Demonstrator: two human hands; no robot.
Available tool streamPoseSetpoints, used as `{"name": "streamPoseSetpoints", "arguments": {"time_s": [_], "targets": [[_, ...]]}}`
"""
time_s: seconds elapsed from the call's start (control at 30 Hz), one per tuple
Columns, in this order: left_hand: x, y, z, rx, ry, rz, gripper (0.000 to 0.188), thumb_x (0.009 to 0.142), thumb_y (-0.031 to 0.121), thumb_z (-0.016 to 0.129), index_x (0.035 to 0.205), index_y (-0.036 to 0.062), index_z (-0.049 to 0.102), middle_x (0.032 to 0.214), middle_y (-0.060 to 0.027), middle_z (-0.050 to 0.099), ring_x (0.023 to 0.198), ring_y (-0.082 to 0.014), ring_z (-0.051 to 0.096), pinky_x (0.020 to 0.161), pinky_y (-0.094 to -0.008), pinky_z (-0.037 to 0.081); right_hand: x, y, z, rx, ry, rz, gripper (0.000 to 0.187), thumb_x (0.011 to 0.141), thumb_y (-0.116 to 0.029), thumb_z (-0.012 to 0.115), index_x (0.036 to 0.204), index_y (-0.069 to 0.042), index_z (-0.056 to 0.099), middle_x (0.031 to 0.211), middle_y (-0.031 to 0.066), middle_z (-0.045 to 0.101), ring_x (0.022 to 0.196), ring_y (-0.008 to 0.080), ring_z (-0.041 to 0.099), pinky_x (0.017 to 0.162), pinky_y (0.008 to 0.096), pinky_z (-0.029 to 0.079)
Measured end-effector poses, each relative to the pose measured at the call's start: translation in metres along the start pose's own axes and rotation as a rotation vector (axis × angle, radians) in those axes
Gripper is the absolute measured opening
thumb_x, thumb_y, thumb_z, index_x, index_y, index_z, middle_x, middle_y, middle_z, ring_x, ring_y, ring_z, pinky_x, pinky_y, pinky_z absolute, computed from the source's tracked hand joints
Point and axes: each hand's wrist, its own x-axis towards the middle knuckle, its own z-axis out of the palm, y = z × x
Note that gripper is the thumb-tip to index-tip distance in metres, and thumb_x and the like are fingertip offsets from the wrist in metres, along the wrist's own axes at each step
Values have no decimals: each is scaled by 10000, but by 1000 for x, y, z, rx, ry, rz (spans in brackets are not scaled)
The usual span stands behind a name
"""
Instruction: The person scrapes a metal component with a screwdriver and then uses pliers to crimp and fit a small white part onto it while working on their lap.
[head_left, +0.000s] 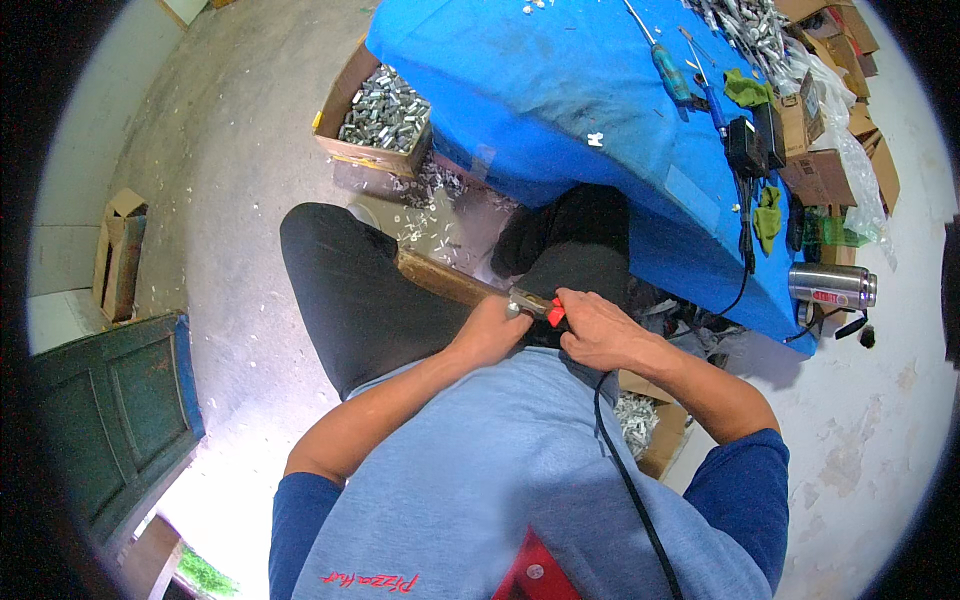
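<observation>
Between my thighs a wooden board (440, 276) points away from my lap, with a grey metal fitting (531, 304) at its near end. Close to that end, my left hand (488, 332) is closed in a pinch on a small silver metal piece (513, 310). On the other side, my right hand (604, 334) has its fingers closed on a small red part (556, 312) beside the metal fitting. Whether the red part belongs to a larger tool is hidden by the fingers. Both hands are nearly together above my lap.
A blue-covered table (520, 90) stands ahead, bearing screwdrivers (670, 75), a black power adapter (745, 147) and metal parts (745, 30). A cardboard box (345, 100) of metal pieces sits left of it. At right are a steel flask (830, 286) and a hanging black cable (640, 500).
</observation>
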Motion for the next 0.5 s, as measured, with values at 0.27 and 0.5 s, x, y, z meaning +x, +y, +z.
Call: {"name": "streamPoseSetpoints", "arguments": {"time_s": [0.27,0.5], "targets": [[1,-18,1,-29,-2,-49,208,876,174,564,861,-16,650,679,9,578,667,-77,488,576,-309,435,2,-1,10,-39,25,-15,296,765,-91,531,1007,67,463,912,306,574,928,460,560,827,507,443],[-3,-23,4,-100,36,-2,191,859,157,559,836,-15,640,663,-4,572,634,-81,483,545,-311,425,5,3,24,-75,93,-89,383,743,-77,551,1084,60,444,949,287,566,942,443,546,858,484,439]]}}
